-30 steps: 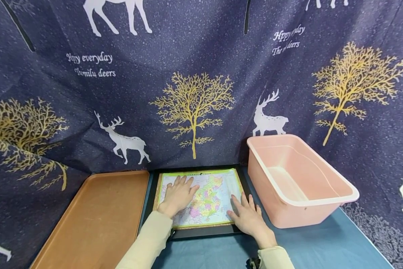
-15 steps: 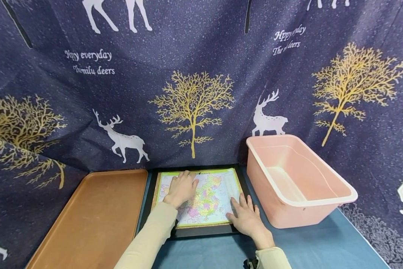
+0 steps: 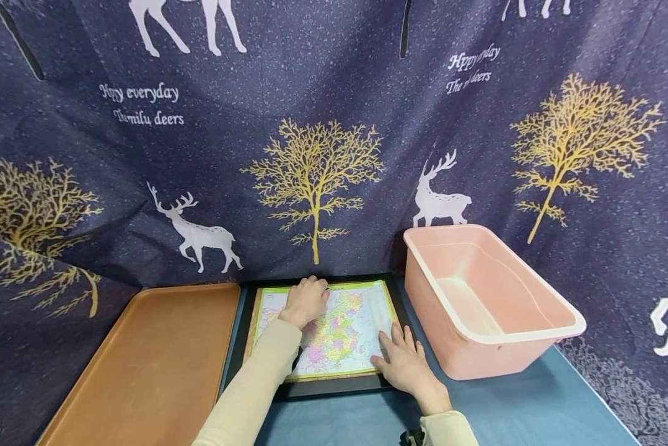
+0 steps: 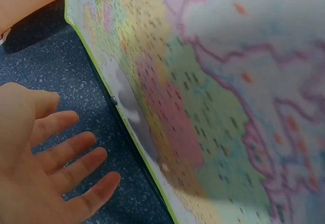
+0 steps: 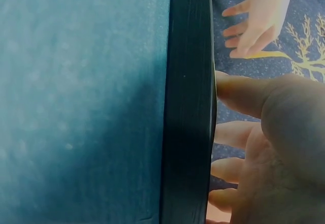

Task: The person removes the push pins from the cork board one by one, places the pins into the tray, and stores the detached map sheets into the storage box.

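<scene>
A colourful map sheet (image 3: 336, 337) with a yellow-green border lies on a board with a black frame (image 3: 334, 388) in the head view. My left hand (image 3: 306, 301) reaches over the map to its top edge, left of the middle. The left wrist view shows that hand (image 4: 45, 158) with fingers spread and relaxed, holding nothing, close to a small stud (image 4: 114, 101) at the map's edge. My right hand (image 3: 405, 365) lies with loosely spread fingers at the right side of the map and frame. From the right wrist, its fingertips appear beyond the thick black frame edge (image 5: 188, 102).
A brown tray (image 3: 161, 347) lies on the left of the board. To the right stands a pink plastic bin (image 3: 501, 337) close beside the frame. A dark blue cloth (image 3: 334, 74) with deer and trees hangs behind. Blue-green cloth (image 3: 334, 421) covers the table in front.
My left hand has moved from flat on the map's upper left, up and slightly right to its top edge. The right hand has stayed at the right side. The view has shifted slightly.
</scene>
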Motion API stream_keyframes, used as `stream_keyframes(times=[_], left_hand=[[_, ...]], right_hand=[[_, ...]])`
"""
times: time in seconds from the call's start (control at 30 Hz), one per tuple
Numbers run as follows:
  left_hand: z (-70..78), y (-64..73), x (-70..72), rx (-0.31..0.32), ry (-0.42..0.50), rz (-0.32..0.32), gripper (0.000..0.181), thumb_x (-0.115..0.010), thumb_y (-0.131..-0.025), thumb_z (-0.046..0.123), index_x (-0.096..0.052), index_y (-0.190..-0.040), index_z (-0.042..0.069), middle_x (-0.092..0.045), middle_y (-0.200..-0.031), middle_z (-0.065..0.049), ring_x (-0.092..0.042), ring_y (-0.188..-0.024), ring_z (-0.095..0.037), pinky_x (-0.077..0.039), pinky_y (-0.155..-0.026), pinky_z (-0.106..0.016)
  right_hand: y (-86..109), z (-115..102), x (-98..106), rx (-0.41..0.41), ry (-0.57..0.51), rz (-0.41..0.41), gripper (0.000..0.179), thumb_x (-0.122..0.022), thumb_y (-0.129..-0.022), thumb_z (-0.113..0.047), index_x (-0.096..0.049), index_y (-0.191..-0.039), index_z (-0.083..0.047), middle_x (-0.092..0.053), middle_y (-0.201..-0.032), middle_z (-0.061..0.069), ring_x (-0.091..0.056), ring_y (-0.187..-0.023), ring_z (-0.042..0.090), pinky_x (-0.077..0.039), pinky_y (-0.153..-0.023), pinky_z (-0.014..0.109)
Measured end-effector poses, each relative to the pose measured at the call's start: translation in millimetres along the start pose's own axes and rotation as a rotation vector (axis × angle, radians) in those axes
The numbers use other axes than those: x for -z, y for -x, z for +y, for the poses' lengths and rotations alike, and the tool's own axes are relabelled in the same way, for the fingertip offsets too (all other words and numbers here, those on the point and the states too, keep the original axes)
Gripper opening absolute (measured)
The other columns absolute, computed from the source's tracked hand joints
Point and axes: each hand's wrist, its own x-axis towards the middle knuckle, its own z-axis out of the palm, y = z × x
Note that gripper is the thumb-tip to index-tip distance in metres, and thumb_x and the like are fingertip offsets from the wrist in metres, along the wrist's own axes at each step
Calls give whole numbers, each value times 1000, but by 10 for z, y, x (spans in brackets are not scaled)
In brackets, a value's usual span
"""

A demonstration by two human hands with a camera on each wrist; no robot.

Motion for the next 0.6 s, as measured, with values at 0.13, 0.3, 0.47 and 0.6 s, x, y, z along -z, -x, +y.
stream_keyframes(times=[0.13, 0.3, 0.47, 0.6], left_hand=[[24, -55, -18, 14, 27, -19, 25, -56, -101, 23, -68, -119, 11, -62, -100, -9, -60, -89, -27, -51, -69, -42], [35, -120, -48, 38, 44, -48, 26, -57, -101, 23, -67, -122, 11, -63, -103, -8, -62, -92, -25, -53, -71, -41], [17, -187, -89, 58, 48, -83, 27, -57, -101, 22, -66, -124, 12, -63, -109, -8, -62, -98, -25, -53, -75, -42], [-26, -243, -109, 73, 56, -94, 27, -60, -99, 19, -66, -124, 11, -64, -116, -9, -62, -102, -26, -53, -78, -42]], right_hand=[[9, -3, 2, 5, -3, -6, 62, -61, -96, -39, -45, -146, -6, -20, -156, 26, -8, -144, 47, -11, -109, 67], [5, -1, -1, -1, -5, -21, 62, -60, -96, -40, -44, -146, -6, -22, -156, 26, -10, -143, 48, -10, -109, 67], [5, 3, -1, -6, -8, -21, 62, -60, -96, -40, -45, -146, -6, -24, -155, 26, -10, -143, 48, -10, -109, 67], [-1, 3, -14, 1, 6, -13, 61, -61, -96, -40, -46, -145, -7, -25, -155, 26, -11, -143, 48, -11, -109, 67]])
